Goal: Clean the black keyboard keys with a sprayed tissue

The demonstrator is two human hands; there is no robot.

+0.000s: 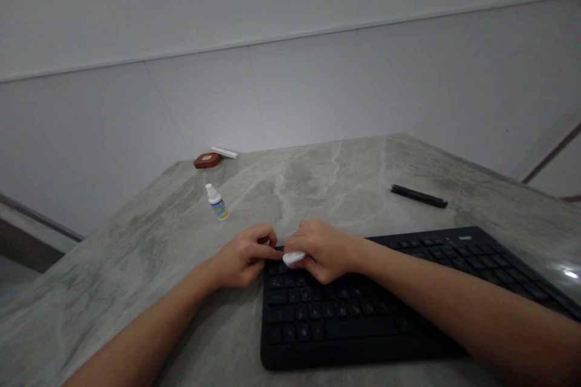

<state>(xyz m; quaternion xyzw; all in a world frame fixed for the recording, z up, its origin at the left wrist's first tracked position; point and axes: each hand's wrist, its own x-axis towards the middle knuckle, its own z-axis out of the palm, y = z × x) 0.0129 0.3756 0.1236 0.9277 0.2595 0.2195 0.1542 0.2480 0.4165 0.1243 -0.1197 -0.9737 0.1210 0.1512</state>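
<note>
A black keyboard [358, 329] lies on the table, set at a slight angle. My left hand [247, 256] is at its upper left corner, fingers bent and closed on the edge, with the fingertips close to my right hand. Bunched up in my right hand [320, 252] is a white wipe [294, 259], pressed against the keyboard's top left keys. The fingers of that hand are closed around the wipe, and only part of it shows. My right forearm crosses above the keyboard and hides some of its keys.
A small white spray bottle [218, 202] with a blue and yellow label stands beyond my left hand. At the back left are a reddish-brown case [207, 161] and a thin white strip [226, 153]. A black pen-like object [418, 196] lies behind the keyboard. The wall [308, 97] borders the marbled table [318, 178].
</note>
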